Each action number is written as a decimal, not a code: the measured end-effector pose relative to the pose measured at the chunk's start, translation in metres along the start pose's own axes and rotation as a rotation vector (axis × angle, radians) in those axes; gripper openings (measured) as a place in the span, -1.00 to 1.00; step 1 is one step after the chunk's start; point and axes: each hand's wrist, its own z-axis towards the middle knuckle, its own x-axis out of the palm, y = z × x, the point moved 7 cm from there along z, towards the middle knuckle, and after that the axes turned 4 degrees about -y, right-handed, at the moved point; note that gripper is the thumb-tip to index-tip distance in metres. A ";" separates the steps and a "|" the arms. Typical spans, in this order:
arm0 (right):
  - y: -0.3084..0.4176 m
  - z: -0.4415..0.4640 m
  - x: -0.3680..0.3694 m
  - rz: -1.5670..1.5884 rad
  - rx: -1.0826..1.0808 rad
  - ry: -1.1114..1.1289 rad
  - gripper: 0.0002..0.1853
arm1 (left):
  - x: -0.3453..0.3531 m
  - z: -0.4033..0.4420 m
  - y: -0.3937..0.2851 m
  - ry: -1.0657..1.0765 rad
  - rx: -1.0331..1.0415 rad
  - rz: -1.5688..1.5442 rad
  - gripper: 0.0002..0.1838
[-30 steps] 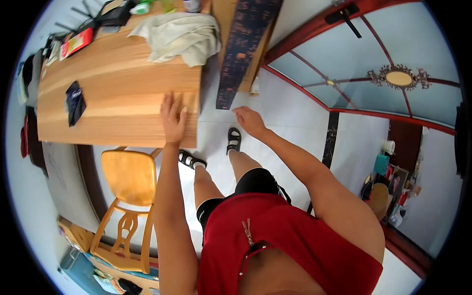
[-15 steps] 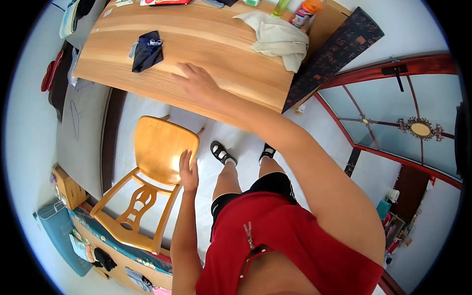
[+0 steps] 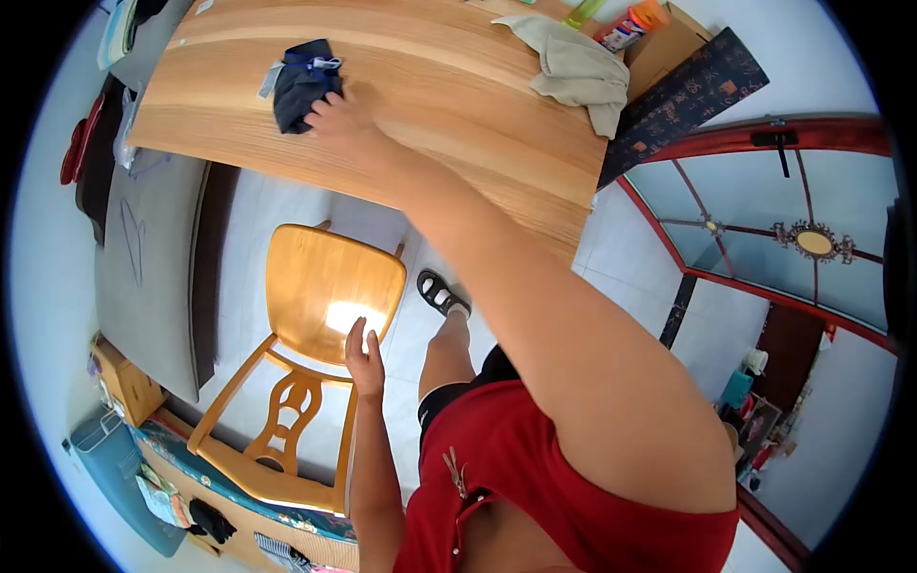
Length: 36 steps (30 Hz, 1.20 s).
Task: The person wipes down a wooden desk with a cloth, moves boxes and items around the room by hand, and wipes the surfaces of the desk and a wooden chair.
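Observation:
My right hand [image 3: 341,118] reaches across the wooden table [image 3: 449,124], its fingertips on the right edge of a dark folded cloth item [image 3: 304,95] with a blue and white cord. The fingers are spread and nothing is lifted. A small pale tag or card [image 3: 270,80] lies at the item's left side. Over the seat edge of the wooden chair [image 3: 330,286], my left hand [image 3: 364,358] hangs with its fingers apart and holds nothing.
At the table's far right lie a pale grey cloth [image 3: 578,76] and an orange-capped container [image 3: 632,24]. A long dark patterned box [image 3: 688,100] leans beyond that corner. A grey sofa [image 3: 148,258] stands left of the chair.
My right hand has moved left over the table and now touches the dark item. My left hand has left the table edge and come down beside the chair. The view has shifted left.

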 end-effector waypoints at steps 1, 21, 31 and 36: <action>-0.003 -0.010 -0.003 -0.009 0.010 0.070 -0.71 | 0.001 0.008 0.002 0.001 0.023 0.006 -0.63; -0.011 0.013 0.012 0.104 0.125 -0.006 -0.43 | -0.023 0.174 -0.070 -0.247 -0.098 -0.204 -0.52; -0.066 0.149 0.047 0.060 0.014 -0.172 -0.51 | -0.043 0.383 -0.082 -0.540 -0.260 -0.382 -0.27; -0.153 0.111 0.008 -0.036 0.077 -0.205 -0.55 | -0.050 0.404 -0.087 -0.667 -0.456 -0.020 -0.21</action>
